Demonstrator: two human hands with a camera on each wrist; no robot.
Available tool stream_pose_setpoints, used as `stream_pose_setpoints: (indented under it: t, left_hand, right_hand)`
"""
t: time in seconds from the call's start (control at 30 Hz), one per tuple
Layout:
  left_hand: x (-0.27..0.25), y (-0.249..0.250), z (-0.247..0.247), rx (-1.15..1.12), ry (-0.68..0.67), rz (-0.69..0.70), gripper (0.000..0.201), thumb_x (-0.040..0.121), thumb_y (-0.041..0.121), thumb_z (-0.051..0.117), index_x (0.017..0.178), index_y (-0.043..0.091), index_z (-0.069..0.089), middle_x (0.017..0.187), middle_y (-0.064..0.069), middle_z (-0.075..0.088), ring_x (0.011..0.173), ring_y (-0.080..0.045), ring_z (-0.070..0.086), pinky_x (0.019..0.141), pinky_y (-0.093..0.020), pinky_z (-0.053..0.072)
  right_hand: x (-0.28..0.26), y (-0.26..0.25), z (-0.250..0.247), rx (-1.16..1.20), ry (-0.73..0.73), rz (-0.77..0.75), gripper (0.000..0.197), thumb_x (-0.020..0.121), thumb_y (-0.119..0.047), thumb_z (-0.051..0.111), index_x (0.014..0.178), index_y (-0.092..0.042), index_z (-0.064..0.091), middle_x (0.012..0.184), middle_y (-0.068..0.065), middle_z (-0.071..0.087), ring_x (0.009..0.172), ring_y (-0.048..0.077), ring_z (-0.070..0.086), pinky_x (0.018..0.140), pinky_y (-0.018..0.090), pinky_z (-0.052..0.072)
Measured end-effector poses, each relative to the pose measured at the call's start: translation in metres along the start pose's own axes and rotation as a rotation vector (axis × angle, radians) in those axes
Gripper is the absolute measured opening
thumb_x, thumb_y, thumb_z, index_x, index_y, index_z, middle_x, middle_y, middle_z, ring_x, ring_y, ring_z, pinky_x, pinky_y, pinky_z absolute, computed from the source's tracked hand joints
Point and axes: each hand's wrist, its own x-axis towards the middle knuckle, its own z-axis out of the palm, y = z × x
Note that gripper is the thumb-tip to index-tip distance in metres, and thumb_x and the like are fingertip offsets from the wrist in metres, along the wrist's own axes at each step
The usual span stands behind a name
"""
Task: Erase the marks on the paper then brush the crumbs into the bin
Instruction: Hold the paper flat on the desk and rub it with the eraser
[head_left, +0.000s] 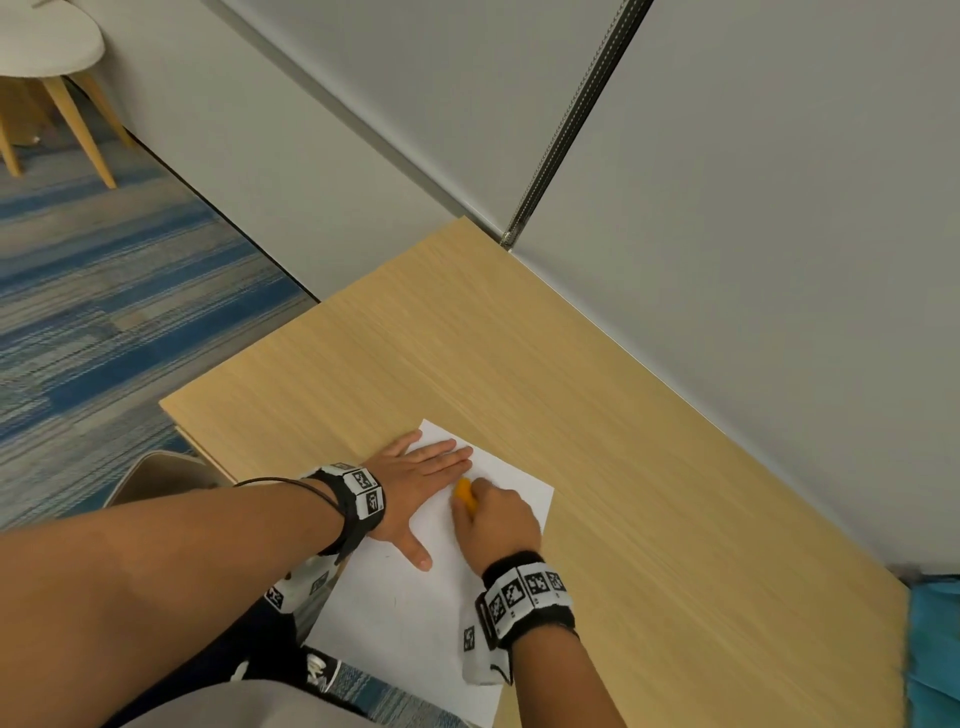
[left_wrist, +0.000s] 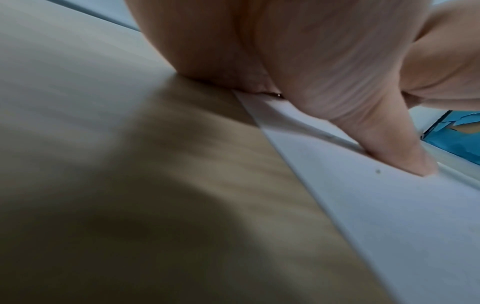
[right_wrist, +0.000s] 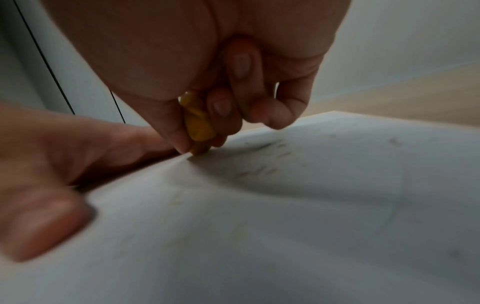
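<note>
A white sheet of paper (head_left: 415, 613) lies on the wooden desk (head_left: 597, 415) near its front edge. My left hand (head_left: 415, 483) presses flat on the sheet's far left part, fingers straight and thumb spread. My right hand (head_left: 493, 514) pinches a yellow eraser (head_left: 464, 492) just beside the left fingertips. In the right wrist view the eraser (right_wrist: 198, 125) touches the paper (right_wrist: 285, 226) with its tip, next to faint grey pencil marks (right_wrist: 262, 160). The left wrist view shows my left hand's thumb (left_wrist: 384, 131) lying on the paper (left_wrist: 389, 205).
Grey partition walls (head_left: 727, 208) border the desk's far side. A blue bin liner (head_left: 935, 644) shows at the desk's right end. Blue-striped carpet (head_left: 104, 312) and a white chair (head_left: 47, 47) lie to the left. Another chair's back (head_left: 156, 478) sits under my left arm.
</note>
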Motion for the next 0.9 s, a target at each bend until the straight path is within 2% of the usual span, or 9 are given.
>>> stream_pose_setpoints:
  t: [0.1, 0.17, 0.33, 0.43, 0.53, 0.63, 0.73, 0.8, 0.9]
  left_hand:
    - [0.001, -0.001, 0.001, -0.010, 0.012, 0.003, 0.142, 0.068, 0.090, 0.065, 0.163, 0.027, -0.020, 0.167, 0.013, -0.032, 0.151, -0.006, -0.032, 0.122, -0.045, -0.025]
    - [0.001, -0.001, 0.002, -0.013, 0.016, 0.004, 0.143, 0.068, 0.090, 0.065, 0.163, 0.027, -0.020, 0.167, 0.013, -0.032, 0.151, -0.006, -0.033, 0.122, -0.045, -0.024]
    - [0.001, 0.000, 0.000, 0.004, 0.004, -0.003, 0.141, 0.069, 0.091, 0.064, 0.163, 0.027, -0.021, 0.165, 0.012, -0.034, 0.151, -0.007, -0.032, 0.122, -0.046, -0.024]
    - [0.001, -0.001, 0.000, 0.002, 0.002, 0.002, 0.141, 0.069, 0.092, 0.062, 0.163, 0.027, -0.021, 0.165, 0.013, -0.034, 0.151, -0.007, -0.033, 0.122, -0.046, -0.025]
    - [0.001, -0.001, 0.002, 0.005, 0.000, 0.004, 0.141, 0.069, 0.092, 0.061, 0.162, 0.027, -0.022, 0.166, 0.012, -0.035, 0.151, -0.008, -0.034, 0.122, -0.046, -0.024]
    - [0.000, -0.001, 0.001, 0.021, -0.013, -0.001, 0.141, 0.070, 0.092, 0.061, 0.162, 0.027, -0.024, 0.165, 0.012, -0.037, 0.151, -0.008, -0.034, 0.123, -0.047, -0.023]
    - [0.000, -0.001, -0.002, 0.023, -0.018, -0.004, 0.141, 0.069, 0.092, 0.060, 0.162, 0.027, -0.024, 0.165, 0.012, -0.037, 0.151, -0.009, -0.034, 0.123, -0.047, -0.023]
    - [-0.001, 0.000, -0.003, 0.030, -0.028, -0.004, 0.141, 0.070, 0.092, 0.060, 0.162, 0.026, -0.024, 0.165, 0.011, -0.037, 0.151, -0.009, -0.034, 0.123, -0.047, -0.023]
    - [-0.001, 0.003, -0.003, 0.036, -0.050, -0.002, 0.140, 0.072, 0.091, 0.061, 0.162, 0.024, -0.023, 0.166, 0.010, -0.036, 0.152, -0.011, -0.033, 0.122, -0.048, -0.023]
  right_hand:
    - [-0.015, -0.018, 0.009, -0.049, -0.062, -0.124, 0.038, 0.101, -0.052, 0.034, 0.080, -0.021, 0.046, 0.069, -0.002, 0.055, 0.063, 0.021, 0.055, 0.060, 0.034, 0.049]
    - [-0.018, -0.015, 0.007, -0.087, -0.085, -0.168, 0.042, 0.100, -0.054, 0.033, 0.081, -0.021, 0.049, 0.068, -0.003, 0.053, 0.063, 0.021, 0.055, 0.060, 0.034, 0.049]
    - [0.003, 0.003, -0.004, -0.011, -0.021, 0.024, 0.047, 0.100, -0.055, 0.031, 0.079, -0.021, 0.054, 0.072, -0.003, 0.062, 0.066, 0.020, 0.062, 0.062, 0.036, 0.054]
    - [-0.005, -0.010, 0.003, 0.011, -0.051, -0.022, 0.043, 0.100, -0.052, 0.034, 0.077, -0.020, 0.050, 0.070, -0.002, 0.058, 0.065, 0.021, 0.059, 0.063, 0.036, 0.053]
    - [-0.018, -0.009, 0.006, 0.033, -0.133, -0.070, 0.045, 0.098, -0.056, 0.037, 0.074, -0.020, 0.049, 0.065, -0.004, 0.054, 0.060, 0.018, 0.055, 0.056, 0.032, 0.045]
    - [-0.017, 0.014, 0.001, 0.218, -0.141, 0.030, 0.044, 0.097, -0.057, 0.041, 0.076, -0.021, 0.052, 0.065, -0.006, 0.055, 0.057, 0.011, 0.051, 0.055, 0.029, 0.040]
    - [-0.020, 0.032, -0.005, 0.555, -0.052, 0.182, 0.043, 0.098, -0.049, 0.051, 0.081, -0.010, 0.058, 0.069, 0.005, 0.063, 0.057, 0.011, 0.053, 0.059, 0.035, 0.048]
    - [-0.029, 0.034, -0.007, 0.788, -0.038, 0.255, 0.041, 0.098, -0.041, 0.056, 0.085, -0.003, 0.062, 0.071, 0.006, 0.064, 0.057, 0.012, 0.055, 0.055, 0.032, 0.049]
    - [-0.043, 0.036, -0.003, 0.898, -0.047, 0.263, 0.034, 0.097, -0.036, 0.061, 0.079, -0.007, 0.061, 0.069, 0.003, 0.060, 0.057, 0.015, 0.052, 0.051, 0.028, 0.047]
